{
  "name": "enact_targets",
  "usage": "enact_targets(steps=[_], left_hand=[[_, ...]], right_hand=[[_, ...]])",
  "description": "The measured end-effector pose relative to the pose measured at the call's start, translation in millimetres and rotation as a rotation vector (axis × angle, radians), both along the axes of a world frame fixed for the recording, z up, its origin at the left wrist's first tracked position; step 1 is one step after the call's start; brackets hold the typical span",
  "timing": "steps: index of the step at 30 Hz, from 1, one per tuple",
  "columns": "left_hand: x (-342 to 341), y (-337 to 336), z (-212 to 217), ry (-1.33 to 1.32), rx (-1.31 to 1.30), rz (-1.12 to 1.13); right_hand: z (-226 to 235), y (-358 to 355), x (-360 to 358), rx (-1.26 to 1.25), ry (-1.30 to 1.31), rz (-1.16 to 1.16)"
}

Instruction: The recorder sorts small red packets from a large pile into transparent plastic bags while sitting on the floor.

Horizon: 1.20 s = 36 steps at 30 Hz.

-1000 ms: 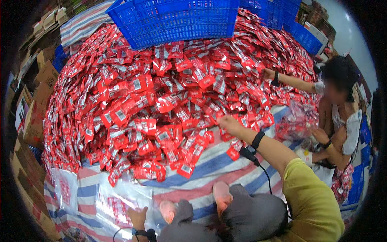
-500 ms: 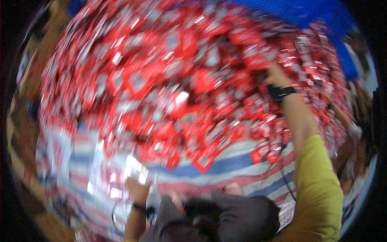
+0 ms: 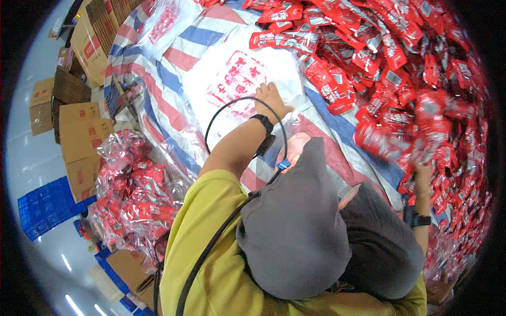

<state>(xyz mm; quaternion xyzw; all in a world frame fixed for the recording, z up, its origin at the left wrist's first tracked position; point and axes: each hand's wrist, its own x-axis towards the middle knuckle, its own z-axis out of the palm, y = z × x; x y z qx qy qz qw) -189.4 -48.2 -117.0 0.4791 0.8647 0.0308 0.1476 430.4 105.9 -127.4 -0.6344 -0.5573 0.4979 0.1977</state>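
My left hand lies on a white plastic bag with red print, its fingers stretched out over the near edge. The bag rests on a red, white and blue striped sheet. At the right, my right hand is closed around several red foil pouches, which are smeared by motion and partly cover its fingers. Those pouches are at the near edge of a big heap of similar red pouches. Both wrists wear black bands.
A clear bag filled with red pouches stands at my left. Behind it are cardboard boxes and a blue crate. Another white bag lies at the far left of the sheet. A black cable loops near my left arm.
The view has swung to the left, bringing the boxes and filled bag into sight. My right hand has drawn back from the heap with red pouches. My left hand stays on the white bag.
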Motion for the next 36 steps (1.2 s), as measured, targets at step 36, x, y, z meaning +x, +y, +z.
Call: enact_targets(steps=[36], left_hand=[[95.1,42.0,-68.2,-0.543,0.496,0.135]], right_hand=[[-28.7,-88.1,-91.5,0.34,-0.407,0.671]])
